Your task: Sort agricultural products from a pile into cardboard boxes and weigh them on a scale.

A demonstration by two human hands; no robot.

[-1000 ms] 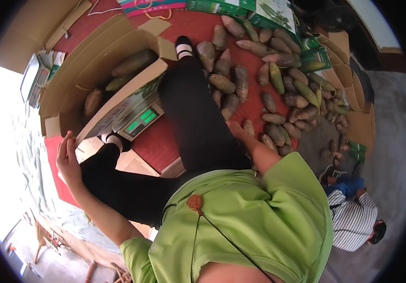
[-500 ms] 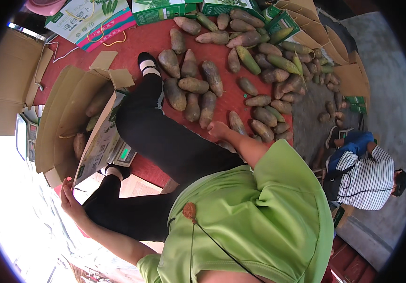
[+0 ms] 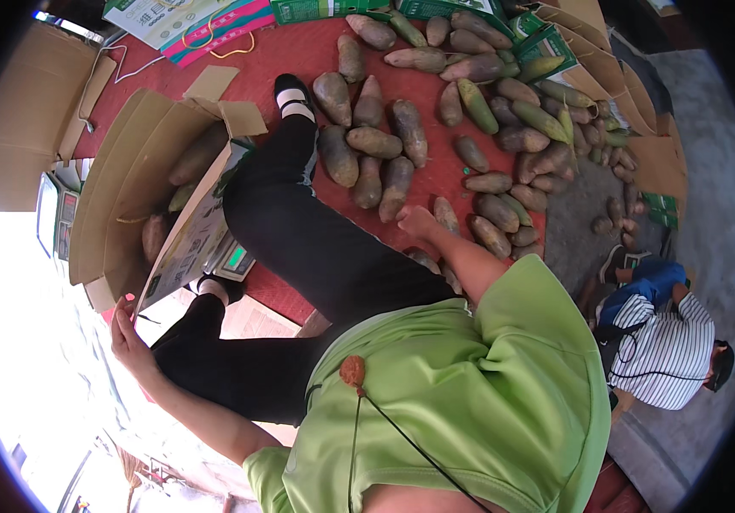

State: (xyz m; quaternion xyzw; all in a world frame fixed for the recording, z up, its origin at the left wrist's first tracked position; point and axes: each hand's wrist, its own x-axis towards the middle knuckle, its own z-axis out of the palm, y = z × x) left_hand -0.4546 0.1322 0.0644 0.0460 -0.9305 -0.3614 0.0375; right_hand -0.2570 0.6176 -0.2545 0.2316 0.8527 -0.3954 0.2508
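Observation:
At lower left, my left hand [image 3: 131, 342] has its fingers closed at the near edge of an open cardboard box [image 3: 115, 184]. A few radishes [image 3: 195, 156] lie inside the box. Under its right side sits a scale with a lit green display [image 3: 236, 258]. My right hand [image 3: 419, 221], fingers curled, is just below a cluster of large muddy radishes, by the lower end of one long radish [image 3: 396, 187]. Whether it touches that radish, or has something in its fingers, I cannot make out. My black-trousered leg [image 3: 312, 231] stretches between the box and the cluster.
Many more green and purplish radishes [image 3: 547, 162] are heaped at the right of the red mat [image 3: 299, 51]. Printed cartons [image 3: 188, 26] line the back. A second scale [image 3: 64, 214] stands at far left. At right, a person in a striped shirt [image 3: 662, 350] sits low.
The whole view has shifted, so the scene sits a little further right and higher. My hands keep nearly the same places at the box edge and by the radishes.

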